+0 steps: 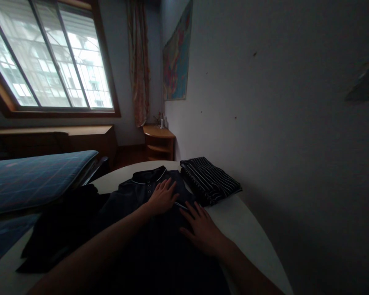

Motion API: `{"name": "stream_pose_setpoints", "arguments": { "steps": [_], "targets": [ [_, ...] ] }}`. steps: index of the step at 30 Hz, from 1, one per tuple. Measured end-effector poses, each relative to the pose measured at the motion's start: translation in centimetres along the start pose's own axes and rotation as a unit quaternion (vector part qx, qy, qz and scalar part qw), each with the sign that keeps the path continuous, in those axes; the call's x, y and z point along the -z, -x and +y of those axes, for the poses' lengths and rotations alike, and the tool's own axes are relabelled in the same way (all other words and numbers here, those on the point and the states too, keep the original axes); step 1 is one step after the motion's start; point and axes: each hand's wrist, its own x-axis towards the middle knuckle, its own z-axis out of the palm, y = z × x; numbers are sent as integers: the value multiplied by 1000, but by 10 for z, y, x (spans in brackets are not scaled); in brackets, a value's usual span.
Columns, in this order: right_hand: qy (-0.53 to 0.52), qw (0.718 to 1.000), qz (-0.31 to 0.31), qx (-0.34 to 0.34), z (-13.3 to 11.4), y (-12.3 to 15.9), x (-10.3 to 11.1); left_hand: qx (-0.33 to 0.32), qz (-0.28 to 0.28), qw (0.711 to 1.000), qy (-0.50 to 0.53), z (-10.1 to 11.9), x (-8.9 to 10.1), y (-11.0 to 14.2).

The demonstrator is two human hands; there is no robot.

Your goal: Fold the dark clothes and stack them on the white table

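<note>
A dark polo shirt (132, 209) lies spread on the round white table (258, 241), its collar with a pale trim line pointing away from me. My left hand (162, 197) rests flat on the upper chest, just right of the buttons, fingers stretched out. Lower and to the right, my right hand (201, 229) lies on the shirt's right side with its fingers spread, by a white trim line. Neither hand grips anything. A folded black-and-white striped garment (210, 180) sits beyond my right hand, near the table's far right edge. The shirt's lower part is lost in shadow.
Black cloth (64, 221) lies on the table's left side. Left of the table is a blue checked mattress (37, 176). A wall (283, 135) stands close on the right. Farther back are a corner shelf (158, 132), a curtain (138, 65) and a long desk (89, 131) under the window.
</note>
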Motion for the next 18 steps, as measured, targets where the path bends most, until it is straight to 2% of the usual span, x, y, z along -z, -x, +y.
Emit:
{"name": "stream_pose_setpoints", "arguments": {
  "steps": [6,11,15,18],
  "targets": [
    [39,999,28,4,7,-7,-8,-72,-67,994,51,46,16,89],
    [87,993,75,4,7,-2,0,-140,-120,977,107,72,30,151],
    [138,979,93,-119,3,20,17,-162,-108,972,129,81,46,187],
    [134,977,39,-161,-4,48,26,-236,-70,960,137,79,49,208]
  ]
}}
